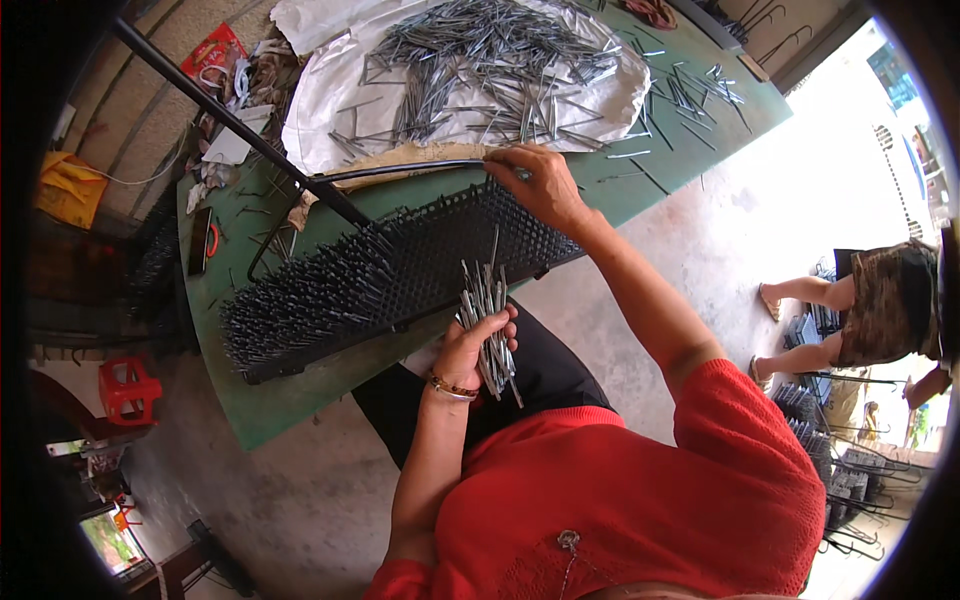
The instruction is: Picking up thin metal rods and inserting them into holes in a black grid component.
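In my left hand [468, 350] is a loose bundle of thin metal rods [487, 300], held in front of my lap. My right hand [543, 188] is at the far right end of a long black perforated rack [440, 260], fingers bent and pressed together. Whatever they pinch is too small or hidden to make out. The end of a curved black bar [410, 167] meets those fingertips; I cannot tell whether they grip it. Dark rods [310, 300] stand packed in the rack's left part, while open holes show across its middle and right.
The rack rests on a green table [240, 415]. Behind it, a heap of metal rods [500, 50] lies on white sheeting [310, 120]. A black pole [230, 115] slants down to the rack. Another person [890, 300] is at the right by hooked racks [850, 480]. A red stool [128, 392] stands left.
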The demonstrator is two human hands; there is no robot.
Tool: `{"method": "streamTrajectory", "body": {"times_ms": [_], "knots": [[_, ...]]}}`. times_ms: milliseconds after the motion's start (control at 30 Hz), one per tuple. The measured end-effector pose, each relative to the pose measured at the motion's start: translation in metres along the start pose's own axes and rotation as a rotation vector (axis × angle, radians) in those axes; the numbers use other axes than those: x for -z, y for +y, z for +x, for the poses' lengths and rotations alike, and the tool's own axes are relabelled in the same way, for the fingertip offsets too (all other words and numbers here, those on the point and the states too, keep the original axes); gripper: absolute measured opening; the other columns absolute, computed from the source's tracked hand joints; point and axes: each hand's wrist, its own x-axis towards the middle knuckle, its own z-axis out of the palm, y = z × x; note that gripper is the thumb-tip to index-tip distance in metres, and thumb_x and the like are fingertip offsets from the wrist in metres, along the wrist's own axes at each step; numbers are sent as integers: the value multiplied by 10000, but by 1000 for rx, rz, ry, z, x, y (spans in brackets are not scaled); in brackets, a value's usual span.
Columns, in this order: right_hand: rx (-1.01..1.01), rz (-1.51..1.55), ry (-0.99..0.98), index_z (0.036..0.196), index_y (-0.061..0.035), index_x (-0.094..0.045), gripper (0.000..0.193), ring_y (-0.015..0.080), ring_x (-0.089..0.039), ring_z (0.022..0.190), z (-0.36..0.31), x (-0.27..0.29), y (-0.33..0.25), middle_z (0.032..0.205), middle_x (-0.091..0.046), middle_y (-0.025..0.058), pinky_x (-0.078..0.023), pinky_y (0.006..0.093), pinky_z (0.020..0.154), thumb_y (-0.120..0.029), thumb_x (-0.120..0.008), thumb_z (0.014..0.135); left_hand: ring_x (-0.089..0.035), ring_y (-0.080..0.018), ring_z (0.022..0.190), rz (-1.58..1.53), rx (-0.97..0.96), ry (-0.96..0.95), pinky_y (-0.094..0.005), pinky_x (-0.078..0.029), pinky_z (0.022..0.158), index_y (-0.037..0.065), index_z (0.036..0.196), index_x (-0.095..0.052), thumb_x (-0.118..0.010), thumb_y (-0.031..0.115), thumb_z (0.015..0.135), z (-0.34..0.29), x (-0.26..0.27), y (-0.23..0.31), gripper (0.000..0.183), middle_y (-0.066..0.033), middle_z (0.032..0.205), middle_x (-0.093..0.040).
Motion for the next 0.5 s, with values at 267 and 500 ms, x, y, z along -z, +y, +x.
{"method": "streamTrajectory", "body": {"times_ms": [267,500], "knots": [[133,-57,-42,938,-22,-664,169,297,-634,749,0,1,3,849,-664,130,-491,372,697,-130,-656,807,-606,-98,709,5,0,-4,-252,-542,578,35,989,-596,-639,86,824,1,3,-1,179,-53,882,-642],[-54,-80,-131,911,-3,-662,172,316,-622,684,1,0,3,825,-655,146,-495,358,634,-139,-659,804,-617,-123,746,40,6,-31,-274,-544,615,42,1120,-563,-629,80,830,1,4,-2,299,-65,928,-645]]}}
